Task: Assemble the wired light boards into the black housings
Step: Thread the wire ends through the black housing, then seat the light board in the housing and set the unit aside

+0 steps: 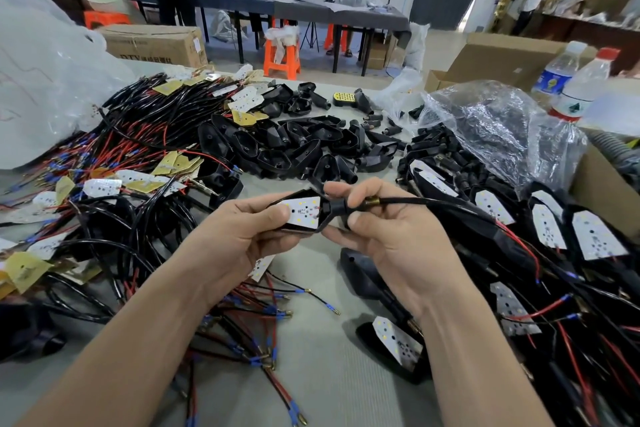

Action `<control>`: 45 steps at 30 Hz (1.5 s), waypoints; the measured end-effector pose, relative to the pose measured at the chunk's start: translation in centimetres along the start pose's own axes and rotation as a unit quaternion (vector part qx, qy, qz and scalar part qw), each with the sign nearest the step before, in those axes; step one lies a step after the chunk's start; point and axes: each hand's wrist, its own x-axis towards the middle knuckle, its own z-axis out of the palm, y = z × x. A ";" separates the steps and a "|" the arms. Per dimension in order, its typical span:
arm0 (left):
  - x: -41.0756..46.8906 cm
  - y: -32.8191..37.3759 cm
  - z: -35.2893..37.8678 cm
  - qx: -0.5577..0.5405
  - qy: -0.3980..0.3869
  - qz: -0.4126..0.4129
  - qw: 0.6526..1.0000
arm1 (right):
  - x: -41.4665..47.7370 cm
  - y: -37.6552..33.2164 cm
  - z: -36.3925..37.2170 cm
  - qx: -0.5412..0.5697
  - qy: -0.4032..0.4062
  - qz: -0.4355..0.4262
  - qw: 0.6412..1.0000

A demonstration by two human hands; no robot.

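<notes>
Left hand (242, 232) grips black housing (325, 213) above table (329, 374); light board (304, 210) lies inside housing; right hand (388, 239) pinches housing's neck beside cable (433, 204); risk: hard cable tug lifts board off seat, strains solder joints; spare housings (294, 146) piled beyond.

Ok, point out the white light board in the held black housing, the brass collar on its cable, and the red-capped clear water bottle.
white light board (304, 211): head view, middle of its face.
brass collar (372, 200): head view, its side.
red-capped clear water bottle (588, 80): head view, clear body above label.
</notes>
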 end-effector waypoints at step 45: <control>1.4 0.4 -4.5 0.606 0.314 0.181 0.708 | 12.6 3.8 3.7 -0.694 0.119 0.080 0.705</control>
